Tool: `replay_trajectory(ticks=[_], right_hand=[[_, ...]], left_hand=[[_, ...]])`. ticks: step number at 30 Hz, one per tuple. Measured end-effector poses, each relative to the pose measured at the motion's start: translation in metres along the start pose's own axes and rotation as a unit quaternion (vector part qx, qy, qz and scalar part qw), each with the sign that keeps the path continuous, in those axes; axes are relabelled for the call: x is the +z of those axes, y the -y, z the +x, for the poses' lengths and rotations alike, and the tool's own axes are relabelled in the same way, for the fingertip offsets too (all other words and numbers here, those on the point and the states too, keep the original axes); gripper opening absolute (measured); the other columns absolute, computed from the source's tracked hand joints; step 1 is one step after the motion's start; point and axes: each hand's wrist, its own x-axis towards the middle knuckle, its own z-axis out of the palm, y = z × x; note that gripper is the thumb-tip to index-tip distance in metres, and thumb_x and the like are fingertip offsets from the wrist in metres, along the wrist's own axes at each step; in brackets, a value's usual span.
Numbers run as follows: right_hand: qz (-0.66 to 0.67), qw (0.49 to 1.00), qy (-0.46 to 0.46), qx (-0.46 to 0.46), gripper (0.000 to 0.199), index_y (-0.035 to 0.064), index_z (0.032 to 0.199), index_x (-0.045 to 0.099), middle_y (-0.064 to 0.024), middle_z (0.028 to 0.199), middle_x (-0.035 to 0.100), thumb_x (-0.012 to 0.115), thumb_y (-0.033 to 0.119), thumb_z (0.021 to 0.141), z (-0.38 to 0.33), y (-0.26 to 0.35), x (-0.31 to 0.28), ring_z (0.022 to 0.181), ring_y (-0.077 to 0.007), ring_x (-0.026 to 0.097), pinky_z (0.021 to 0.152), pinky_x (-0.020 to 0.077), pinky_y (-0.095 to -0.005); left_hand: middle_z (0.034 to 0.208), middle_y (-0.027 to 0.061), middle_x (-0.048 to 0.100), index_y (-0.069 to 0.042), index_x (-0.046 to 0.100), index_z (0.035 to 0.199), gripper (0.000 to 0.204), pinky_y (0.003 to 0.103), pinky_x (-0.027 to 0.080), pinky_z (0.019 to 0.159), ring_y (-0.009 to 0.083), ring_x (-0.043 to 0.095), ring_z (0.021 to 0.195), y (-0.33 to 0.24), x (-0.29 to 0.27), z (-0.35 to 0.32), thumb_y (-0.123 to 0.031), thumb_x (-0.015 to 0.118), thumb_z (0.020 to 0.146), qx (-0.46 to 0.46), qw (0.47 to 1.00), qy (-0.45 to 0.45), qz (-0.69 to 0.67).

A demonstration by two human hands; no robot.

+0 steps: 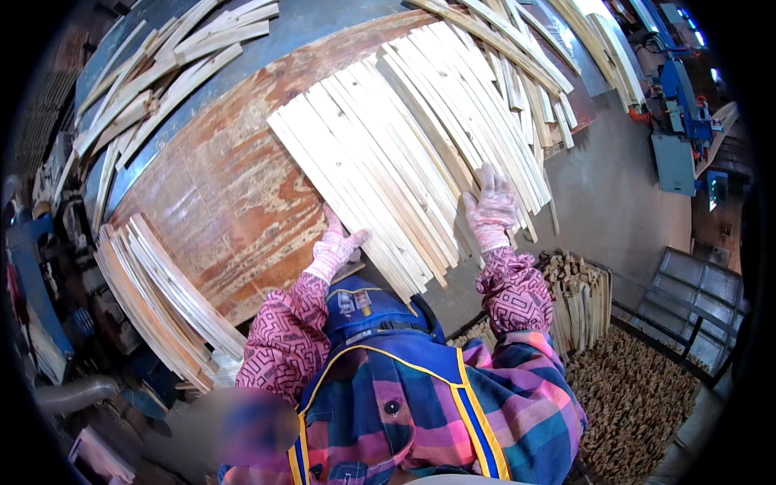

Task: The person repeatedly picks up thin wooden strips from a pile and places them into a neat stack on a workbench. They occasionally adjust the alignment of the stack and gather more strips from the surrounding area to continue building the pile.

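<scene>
A wide row of pale wooden strips lies side by side on the worn reddish-brown board, their near ends uneven. My left hand, in a thin whitish glove, rests against the row's left edge with thumb and fingers apart. Farther right, my right hand, gloved the same way, lies over the near part of the strips with its fingers stretched out. A darker gap shows between two groups of strips just beyond my right hand. Some fingertips of both hands are partly hidden.
Loose strips lie jumbled at the far left, with more at the far right. A stack of strips stands at the left of the board. Bundled wood pieces are at the lower right, near a metal-framed rack.
</scene>
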Motion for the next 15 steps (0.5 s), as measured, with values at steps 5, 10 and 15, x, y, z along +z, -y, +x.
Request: replay_trajectory(ticks=[5, 10, 15], right_hand=[[-0.029, 0.994, 0.09, 0.05, 0.091, 0.0115, 0.15, 0.021, -0.0136, 0.151, 0.029, 0.068, 0.049, 0.081, 0.037, -0.007, -0.012, 0.139, -0.0295, 0.029, 0.107, 0.0341, -0.0439], [-0.002, 0.994, 0.085, 0.068, 0.098, 0.0039, 0.152, 0.018, -0.0194, 0.156, 0.022, 0.063, 0.055, 0.082, 0.045, -0.029, -0.001, 0.145, -0.0319, 0.021, 0.117, 0.0218, -0.0392], [-0.107, 0.984, 0.116, 0.082, 0.095, 0.0034, 0.152, 0.02, -0.0195, 0.156, 0.024, 0.066, 0.05, 0.083, 0.071, -0.011, -0.017, 0.145, -0.0315, 0.022, 0.12, 0.0191, -0.0369]], left_hand=[[0.153, 0.0249, 0.023, -0.001, -0.019, 0.149, 0.126, 0.032, 0.024, 0.115, 0.0321, 0.027, 0.141, -0.007, 0.011, 0.009, -0.031, 0.079, 0.075, -0.015, 0.997, 0.008, 0.078], [0.142, 0.0308, 0.041, 0.0, -0.025, 0.146, 0.127, 0.037, 0.04, 0.105, 0.0396, 0.05, 0.124, -0.04, 0.021, 0.013, -0.042, 0.074, 0.078, -0.097, 0.98, 0.094, 0.145], [0.132, 0.0355, 0.048, 0.008, -0.031, 0.14, 0.136, 0.036, 0.045, 0.1, 0.0403, 0.057, 0.116, -0.069, 0.006, 0.024, -0.055, 0.072, 0.075, -0.137, 0.958, 0.208, 0.144]])
